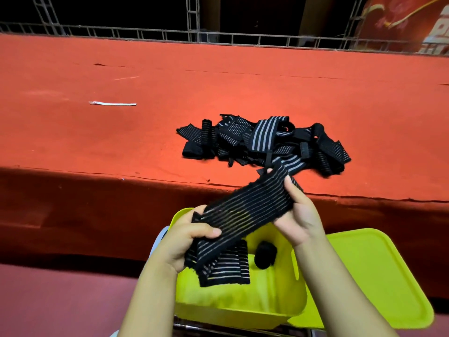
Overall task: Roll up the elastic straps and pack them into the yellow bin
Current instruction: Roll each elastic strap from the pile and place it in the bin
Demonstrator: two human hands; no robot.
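A black elastic strap with thin grey stripes (245, 207) is stretched flat between both hands above the yellow bin (243, 305). My left hand (187, 242) grips its lower end, which hangs folded into the bin. My right hand (298, 215) pinches its upper end by the stage edge. Inside the bin lies a rolled black strap (265, 254). A tangled pile of several black striped straps (264, 142) rests on the red surface just beyond my hands.
The yellow bin's lid (374, 276) lies to the right of the bin. The red carpeted stage (121, 132) stretches wide, with a white strip (113, 103) at the left. A metal truss rail (218, 37) runs along the back.
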